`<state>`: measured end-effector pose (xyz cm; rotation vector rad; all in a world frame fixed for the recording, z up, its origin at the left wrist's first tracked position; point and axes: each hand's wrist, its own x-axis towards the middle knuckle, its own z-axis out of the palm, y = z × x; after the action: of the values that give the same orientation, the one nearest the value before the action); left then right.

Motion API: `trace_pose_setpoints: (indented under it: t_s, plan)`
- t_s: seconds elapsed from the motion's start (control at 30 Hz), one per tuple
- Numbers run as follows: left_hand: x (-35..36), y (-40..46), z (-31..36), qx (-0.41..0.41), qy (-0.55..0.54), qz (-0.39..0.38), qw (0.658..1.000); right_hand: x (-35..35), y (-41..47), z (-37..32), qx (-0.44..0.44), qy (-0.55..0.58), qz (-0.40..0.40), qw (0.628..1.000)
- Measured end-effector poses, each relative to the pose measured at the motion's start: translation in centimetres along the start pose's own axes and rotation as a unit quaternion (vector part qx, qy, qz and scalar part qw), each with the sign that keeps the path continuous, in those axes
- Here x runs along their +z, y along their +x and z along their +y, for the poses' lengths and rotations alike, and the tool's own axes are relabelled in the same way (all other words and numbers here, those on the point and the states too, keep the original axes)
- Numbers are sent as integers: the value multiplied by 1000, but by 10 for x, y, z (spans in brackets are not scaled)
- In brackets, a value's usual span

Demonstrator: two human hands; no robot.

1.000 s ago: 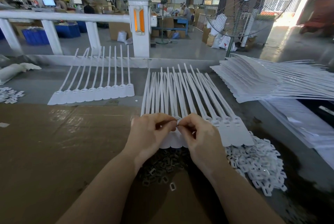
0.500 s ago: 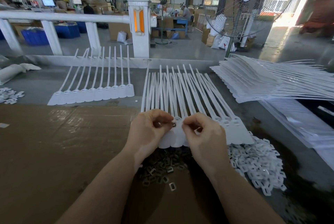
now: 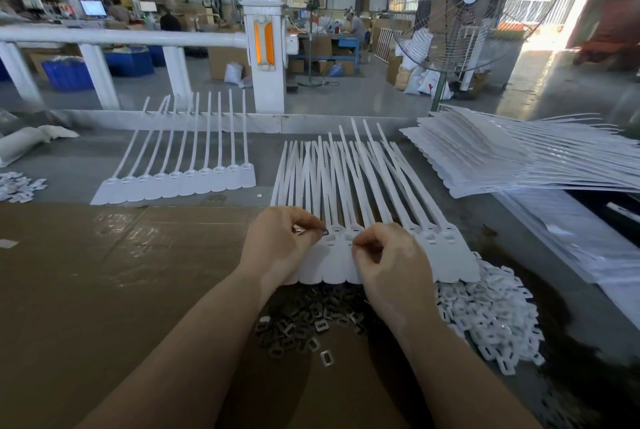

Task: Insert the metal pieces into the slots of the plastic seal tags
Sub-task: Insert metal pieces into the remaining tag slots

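Note:
A fanned row of white plastic seal tags [image 3: 446, 248] lies in front of me, heads toward me and tails pointing away. My left hand [image 3: 280, 245] pinches small metal pieces [image 3: 325, 232] at the head of one tag near the row's left part. My right hand [image 3: 391, 255] has its fingers curled, its fingertips pinching at the slot of a neighbouring tag; what they hold is hidden. A heap of dark metal pieces [image 3: 304, 321] lies just below the tag heads, between my forearms.
A second row of tags [image 3: 180, 183] lies at the left. A tall stack of tags [image 3: 485, 158] fills the right. White plastic caps [image 3: 485, 318] are heaped at the right of the metal pieces. Brown cardboard [image 3: 104, 273] covers the near table. A white railing [image 3: 121, 39] runs behind.
My hands have drawn slightly apart. The left hand's metal piece has gone from between both hands to the slot of a tag. The right hand has shifted right onto a neighbouring tag head.

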<state>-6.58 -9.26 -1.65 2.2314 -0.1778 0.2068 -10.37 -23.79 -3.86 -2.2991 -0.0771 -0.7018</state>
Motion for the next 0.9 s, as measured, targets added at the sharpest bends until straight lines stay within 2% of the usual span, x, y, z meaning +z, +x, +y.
trace_pose_setpoints:
  t_s: [0.3, 0.9]
  plan:
    - [-3, 13, 13, -53, 49, -69, 995, 1, 0, 2, -13, -10, 5, 1000]
    - [-3, 21, 20, -130, 33, -92, 987, 2, 1, 2, -16, -16, 3, 1000]
